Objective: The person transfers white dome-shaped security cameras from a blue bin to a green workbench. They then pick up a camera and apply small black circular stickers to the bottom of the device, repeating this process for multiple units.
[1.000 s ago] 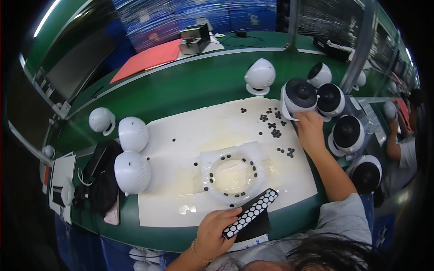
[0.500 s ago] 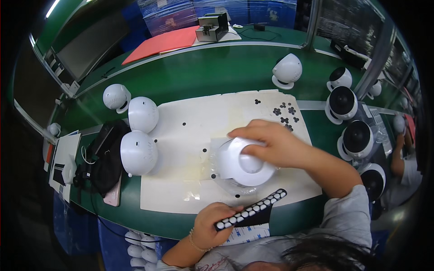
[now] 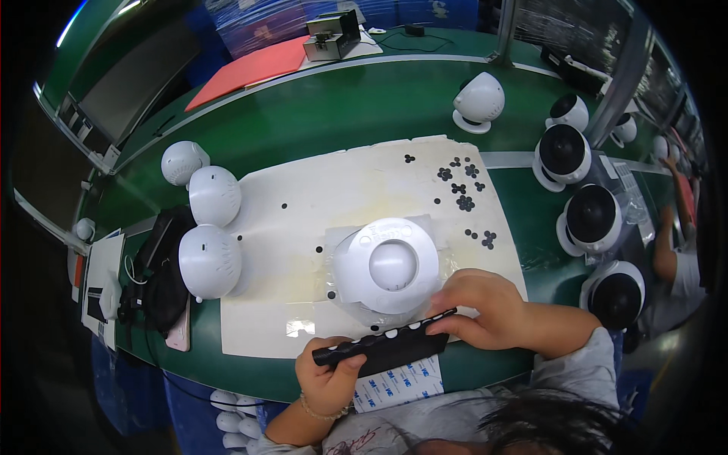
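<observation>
Left hand (image 3: 330,371) and right hand (image 3: 489,311) each pinch one end of a black strip (image 3: 383,337) with round white discs, just nearside of an upturned glossy white globe device (image 3: 393,265). Left of that device, nearer the body, white domes (image 3: 227,423) sit in maybe a blue bin (image 3: 186,406).

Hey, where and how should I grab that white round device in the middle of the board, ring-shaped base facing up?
Probably by the outer rim of its ring-shaped base, coming from the right and slightly above. The ring faces up with its edge exposed, while the body looks smoothly rounded. The right hand is close on that side, but it's pinching the black strip.
</observation>
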A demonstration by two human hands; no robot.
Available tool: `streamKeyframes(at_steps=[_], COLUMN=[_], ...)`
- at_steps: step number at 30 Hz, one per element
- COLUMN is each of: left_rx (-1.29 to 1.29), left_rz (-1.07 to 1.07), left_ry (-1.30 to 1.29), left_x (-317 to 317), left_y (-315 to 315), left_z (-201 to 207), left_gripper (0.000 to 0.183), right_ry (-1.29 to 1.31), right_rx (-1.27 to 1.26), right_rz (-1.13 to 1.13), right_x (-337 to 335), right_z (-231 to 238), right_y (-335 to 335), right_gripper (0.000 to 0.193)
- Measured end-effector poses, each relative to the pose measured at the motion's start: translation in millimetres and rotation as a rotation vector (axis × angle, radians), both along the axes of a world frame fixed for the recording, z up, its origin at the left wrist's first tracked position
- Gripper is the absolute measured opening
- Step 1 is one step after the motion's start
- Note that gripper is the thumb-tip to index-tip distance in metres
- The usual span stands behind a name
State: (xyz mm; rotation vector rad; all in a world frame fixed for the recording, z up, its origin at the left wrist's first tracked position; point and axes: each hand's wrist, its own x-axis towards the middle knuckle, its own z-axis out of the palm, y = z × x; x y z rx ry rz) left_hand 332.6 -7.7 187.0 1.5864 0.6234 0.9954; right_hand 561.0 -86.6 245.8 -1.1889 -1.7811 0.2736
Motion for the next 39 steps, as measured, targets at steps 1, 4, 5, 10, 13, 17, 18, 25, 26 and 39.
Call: streamKeyframes(at_steps=[1,4,5,10,13,17,18,25,26,39], left_rx=[0.073,0.278,0.336,0.438,0.434,0.288,0.222,0.081,0.110,0.197], left_rz=[0.020,0.016,-0.029,-0.036,-0.029,0.045,0.076,0.095,0.080,0.106], left_ry=[-0.047,-0.106,-0.070,-0.098,-0.086,-0.142,-0.178,-0.045,-0.038,0.034], left_x=[2,10,10,10,10,13,13,2,2,5], left_y=[1,6,11,11,10,3,1,-1,0,1], left_z=[-1,3,8,3,2,1,0,-1,-1,0], left_gripper=[0.017,0.016,0.017,0.019,0.019,0.018,0.018,0.020,0.020,0.022], right_ry=[0.096,0.352,0.418,0.192,-0.128,-0.269,-0.300,-0.052,-0.104,-0.277], right_rx=[-0.125,-0.421,-0.465,-0.376,-0.143,0.142,0.209,0.196,0.181,0.309], right_rz=[-0.003,0.021,0.050,0.047,0.001,-0.034,-0.038,0.061,0.048,0.061], right_x=[-1,1,5,8,8,10,10,-1,0,1], right_z=[4,14,14,17,14,-1,-1,-4,-5,-13], right_y=[-1,-4,-4,-2,-3,0,1,6,7,8], right_gripper=[0.042,0.040,0.039,0.028,0.023,0.020,0.020,0.034,0.034,0.026])
